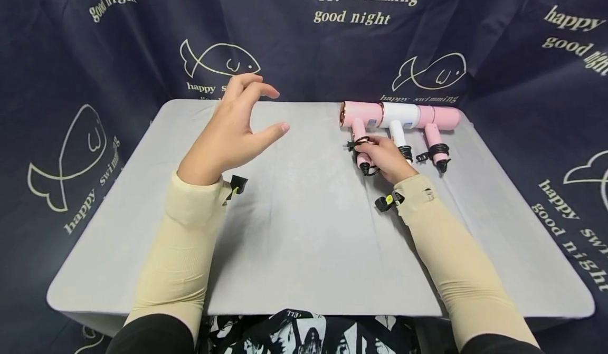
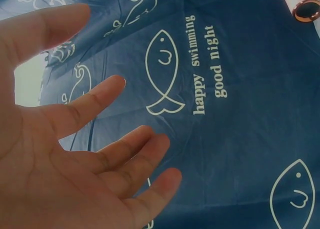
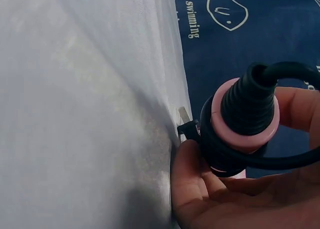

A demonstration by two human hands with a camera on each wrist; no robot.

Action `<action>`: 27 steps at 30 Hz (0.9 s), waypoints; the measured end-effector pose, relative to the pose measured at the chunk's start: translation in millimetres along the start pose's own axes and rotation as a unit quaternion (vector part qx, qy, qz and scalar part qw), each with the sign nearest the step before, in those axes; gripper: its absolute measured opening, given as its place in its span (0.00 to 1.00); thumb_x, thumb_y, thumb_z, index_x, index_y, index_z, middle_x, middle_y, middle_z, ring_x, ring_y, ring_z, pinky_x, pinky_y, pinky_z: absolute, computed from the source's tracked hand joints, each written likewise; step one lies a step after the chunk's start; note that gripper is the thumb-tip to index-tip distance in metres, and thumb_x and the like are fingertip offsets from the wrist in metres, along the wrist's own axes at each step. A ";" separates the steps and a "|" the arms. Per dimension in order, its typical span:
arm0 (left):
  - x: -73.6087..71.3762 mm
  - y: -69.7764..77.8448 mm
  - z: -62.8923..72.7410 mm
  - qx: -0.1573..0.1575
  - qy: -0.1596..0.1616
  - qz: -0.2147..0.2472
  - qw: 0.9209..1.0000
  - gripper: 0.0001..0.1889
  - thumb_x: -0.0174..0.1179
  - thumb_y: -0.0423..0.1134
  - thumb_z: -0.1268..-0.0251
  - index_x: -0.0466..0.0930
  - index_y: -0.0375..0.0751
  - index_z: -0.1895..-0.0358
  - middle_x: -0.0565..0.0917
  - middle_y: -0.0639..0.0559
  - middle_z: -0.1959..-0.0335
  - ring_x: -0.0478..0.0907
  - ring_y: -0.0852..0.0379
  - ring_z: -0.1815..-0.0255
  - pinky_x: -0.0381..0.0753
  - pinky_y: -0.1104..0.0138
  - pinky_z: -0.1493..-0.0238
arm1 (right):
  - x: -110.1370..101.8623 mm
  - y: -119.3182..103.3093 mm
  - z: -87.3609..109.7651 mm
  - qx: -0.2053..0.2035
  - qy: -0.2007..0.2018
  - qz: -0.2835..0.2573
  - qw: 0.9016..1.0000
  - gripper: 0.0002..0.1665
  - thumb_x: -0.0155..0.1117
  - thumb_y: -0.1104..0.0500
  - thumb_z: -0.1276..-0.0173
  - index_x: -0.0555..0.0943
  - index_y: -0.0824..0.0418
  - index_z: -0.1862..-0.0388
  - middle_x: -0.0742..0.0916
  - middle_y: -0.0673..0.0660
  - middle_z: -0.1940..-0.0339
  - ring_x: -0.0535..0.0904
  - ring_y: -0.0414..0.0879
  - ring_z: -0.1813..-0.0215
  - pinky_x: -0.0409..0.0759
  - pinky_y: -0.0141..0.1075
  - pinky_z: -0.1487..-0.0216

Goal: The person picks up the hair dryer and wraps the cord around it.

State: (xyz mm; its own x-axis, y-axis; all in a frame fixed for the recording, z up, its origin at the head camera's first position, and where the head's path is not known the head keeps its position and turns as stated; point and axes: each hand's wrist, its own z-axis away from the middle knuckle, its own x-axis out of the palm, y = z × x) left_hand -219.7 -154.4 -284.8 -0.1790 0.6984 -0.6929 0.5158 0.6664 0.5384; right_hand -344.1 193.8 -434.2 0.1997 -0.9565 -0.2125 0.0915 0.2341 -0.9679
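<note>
At the back right of the table, my right hand (image 1: 386,159) grips the handle of the leftmost pink hair dryer (image 1: 363,113), where its black cord is wound. In the right wrist view, thumb and fingers (image 3: 192,181) curl round the handle (image 3: 240,139), whose ribbed cord end faces the camera; a plug prong pokes out beside the thumb. A white hair dryer (image 1: 401,114) lies right beside that one, and another pink hair dryer (image 1: 442,117) lies at its right. My left hand (image 1: 225,127) is raised over the left of the table, fingers spread and holding nothing.
The pale cloth-covered table (image 1: 294,227) has rounded corners. Dark blue fabric (image 1: 304,53) printed with fish and words hangs behind it and along both sides. Black cords are wrapped round the other dryers' handles too.
</note>
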 end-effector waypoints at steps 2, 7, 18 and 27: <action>-0.4 0.9 -0.5 0.008 0.004 0.003 1.000 0.25 0.68 0.50 0.36 0.77 0.49 0.38 0.65 0.49 0.26 0.61 0.58 0.23 0.65 0.54 0.24 | -0.6 -1.1 0.8 0.000 0.007 0.013 1.000 0.28 0.63 0.60 0.28 0.73 0.72 0.34 0.82 0.49 0.68 0.77 0.33 0.70 0.78 0.25 0.71; -3.8 3.4 0.6 0.026 0.020 0.016 0.999 0.24 0.69 0.49 0.36 0.77 0.51 0.38 0.64 0.53 0.25 0.60 0.61 0.23 0.64 0.57 0.24 | -0.4 -3.0 -0.2 0.003 0.012 0.043 0.999 0.30 0.61 0.60 0.28 0.72 0.69 0.29 0.83 0.56 0.60 0.79 0.35 0.70 0.81 0.27 0.69; -6.2 7.3 2.7 0.040 0.017 0.015 0.999 0.24 0.69 0.48 0.36 0.77 0.50 0.38 0.64 0.51 0.25 0.60 0.60 0.23 0.65 0.56 0.24 | 0.2 -7.4 4.9 -0.012 0.031 0.109 0.993 0.36 0.60 0.63 0.26 0.65 0.65 0.21 0.81 0.61 0.55 0.81 0.40 0.71 0.81 0.31 0.72; -5.0 8.2 4.4 0.041 0.007 0.013 0.999 0.24 0.69 0.49 0.36 0.77 0.49 0.38 0.63 0.50 0.24 0.58 0.59 0.21 0.63 0.56 0.23 | 0.8 -0.5 2.6 -0.030 0.044 0.186 0.981 0.33 0.59 0.61 0.26 0.68 0.64 0.23 0.82 0.62 0.59 0.81 0.43 0.71 0.80 0.33 0.72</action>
State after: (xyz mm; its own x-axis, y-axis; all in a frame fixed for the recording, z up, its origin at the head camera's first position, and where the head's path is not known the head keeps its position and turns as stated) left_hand -211.0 -153.6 -279.0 -0.1766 0.7189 -0.6723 0.5870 0.6253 0.5143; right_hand -341.5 193.3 -433.5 0.1239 -0.8184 -0.5611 -0.0298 0.5622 -0.8265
